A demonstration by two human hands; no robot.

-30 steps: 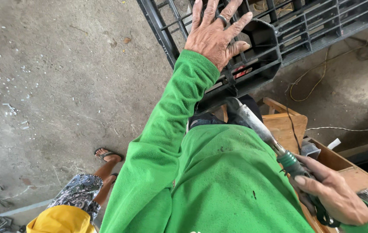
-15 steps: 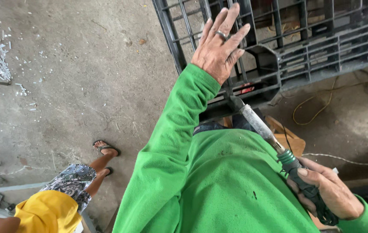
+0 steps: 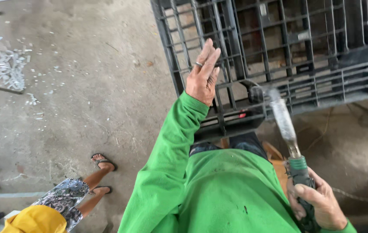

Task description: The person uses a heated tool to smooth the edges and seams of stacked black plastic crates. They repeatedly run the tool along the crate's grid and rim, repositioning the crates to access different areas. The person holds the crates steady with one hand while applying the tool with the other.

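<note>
under the left hand [image 3: 204,74] lies the black plastic pallet [image 3: 278,51], palm flat on its grid, fingers released and spread, gripping nothing. to the right and nearer the body, the right hand [image 3: 317,205] is clenched around the green-collared grip of a long tool [image 3: 284,118]. its long axis runs up and away from that hand, its tip touching the pallet's lower edge just right of the left hand.

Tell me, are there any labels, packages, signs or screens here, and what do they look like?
Pale tag: small upright rectangle, whitish, high on the black plastic crate.
Red mark: small flat red patch on the crate's lower edge, right of the left hand; too small to tell if it is a label.
No packages, signs or screens show.
</note>
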